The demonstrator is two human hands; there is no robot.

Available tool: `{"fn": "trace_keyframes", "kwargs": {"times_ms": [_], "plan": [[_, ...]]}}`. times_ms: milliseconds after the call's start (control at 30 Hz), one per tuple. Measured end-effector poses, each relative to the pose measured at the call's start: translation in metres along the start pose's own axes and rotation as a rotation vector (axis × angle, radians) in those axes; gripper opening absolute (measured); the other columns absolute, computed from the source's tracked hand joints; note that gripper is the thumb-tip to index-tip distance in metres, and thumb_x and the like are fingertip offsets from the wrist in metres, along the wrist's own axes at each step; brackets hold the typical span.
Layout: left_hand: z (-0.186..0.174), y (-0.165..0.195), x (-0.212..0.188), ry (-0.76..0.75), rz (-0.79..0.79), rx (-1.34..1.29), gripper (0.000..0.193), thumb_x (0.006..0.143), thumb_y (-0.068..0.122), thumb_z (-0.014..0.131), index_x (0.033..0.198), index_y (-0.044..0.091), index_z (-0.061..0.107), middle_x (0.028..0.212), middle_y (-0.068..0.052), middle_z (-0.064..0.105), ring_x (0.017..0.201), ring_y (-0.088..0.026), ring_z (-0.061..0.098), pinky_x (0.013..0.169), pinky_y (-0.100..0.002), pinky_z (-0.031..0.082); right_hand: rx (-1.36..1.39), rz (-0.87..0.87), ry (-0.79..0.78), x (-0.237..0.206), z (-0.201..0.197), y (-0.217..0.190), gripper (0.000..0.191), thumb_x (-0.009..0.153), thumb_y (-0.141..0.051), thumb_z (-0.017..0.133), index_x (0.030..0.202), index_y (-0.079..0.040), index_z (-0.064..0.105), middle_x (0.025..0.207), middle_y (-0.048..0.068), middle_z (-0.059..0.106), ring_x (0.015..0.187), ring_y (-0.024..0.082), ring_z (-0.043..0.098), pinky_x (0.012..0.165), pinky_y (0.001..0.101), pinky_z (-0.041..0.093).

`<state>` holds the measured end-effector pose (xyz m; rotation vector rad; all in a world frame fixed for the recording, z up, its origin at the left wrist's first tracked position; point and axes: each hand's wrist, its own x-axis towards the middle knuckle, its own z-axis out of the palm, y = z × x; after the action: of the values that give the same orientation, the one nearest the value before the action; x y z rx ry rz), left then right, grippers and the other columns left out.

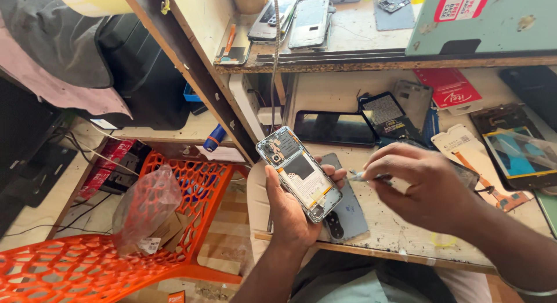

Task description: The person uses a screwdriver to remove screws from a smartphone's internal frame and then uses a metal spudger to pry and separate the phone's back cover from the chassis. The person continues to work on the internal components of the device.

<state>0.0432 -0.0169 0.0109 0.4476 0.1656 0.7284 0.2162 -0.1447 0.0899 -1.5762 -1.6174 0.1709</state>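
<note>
My left hand (290,213) grips an opened phone (299,172) with its back off, so the battery and circuit board face up. It is tilted over the near edge of the workbench (400,239). My right hand (420,184) pinches a thin metal tool (364,176) whose tip points at the phone's right side. Under the phone lies a grey-blue back cover (351,213) with camera holes.
An orange lattice plastic chair (116,245) stands at the left with a clear plastic bag (145,204) on it. Several phones, screens and flex parts lie across the bench, including a dark phone (335,129). A shelf (348,30) above holds more phones.
</note>
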Motion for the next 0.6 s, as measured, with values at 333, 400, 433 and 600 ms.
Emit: {"fn": "trace_keyframes", "kwargs": {"times_ms": [333, 400, 433, 600], "plan": [[0.004, 0.009, -0.004, -0.025, 0.019, 0.0, 0.094, 0.092, 0.079, 0.046, 0.136, -0.004, 0.053, 0.112, -0.024, 0.069, 0.107, -0.042, 0.068, 0.093, -0.051, 0.056, -0.379, 0.229, 0.077, 0.001, 0.001, 0.027, 0.014, 0.079, -0.013, 0.077, 0.092, -0.01, 0.076, 0.091, 0.007, 0.074, 0.08, 0.025, 0.072, 0.071, 0.0374, 0.057], [0.005, 0.009, -0.006, -0.078, 0.023, -0.005, 0.093, 0.094, 0.077, 0.045, 0.139, -0.004, 0.052, 0.114, -0.024, 0.069, 0.107, -0.042, 0.068, 0.093, -0.051, 0.057, -0.418, 0.246, 0.035, 0.0, 0.007, 0.032, 0.015, 0.078, -0.014, 0.078, 0.091, -0.009, 0.075, 0.09, 0.009, 0.073, 0.084, 0.029, 0.07, 0.074, 0.0402, 0.056], [0.006, 0.009, -0.007, -0.107, 0.03, -0.009, 0.091, 0.096, 0.076, 0.045, 0.14, -0.004, 0.051, 0.116, -0.025, 0.068, 0.107, -0.042, 0.068, 0.094, -0.051, 0.057, -0.424, 0.268, 0.007, 0.0, 0.01, 0.034, 0.016, 0.077, -0.015, 0.079, 0.091, -0.009, 0.075, 0.089, 0.01, 0.072, 0.084, 0.03, 0.07, 0.076, 0.0413, 0.056], [0.006, 0.0, -0.007, -0.056, 0.099, -0.011, 0.082, 0.096, 0.068, 0.043, 0.142, 0.001, 0.049, 0.126, -0.018, 0.067, 0.11, -0.036, 0.066, 0.093, -0.053, 0.058, -0.442, 0.152, 0.018, 0.001, 0.016, 0.031, 0.014, 0.08, -0.015, 0.078, 0.091, -0.008, 0.073, 0.091, 0.011, 0.072, 0.089, 0.033, 0.069, 0.078, 0.0426, 0.055]]}}
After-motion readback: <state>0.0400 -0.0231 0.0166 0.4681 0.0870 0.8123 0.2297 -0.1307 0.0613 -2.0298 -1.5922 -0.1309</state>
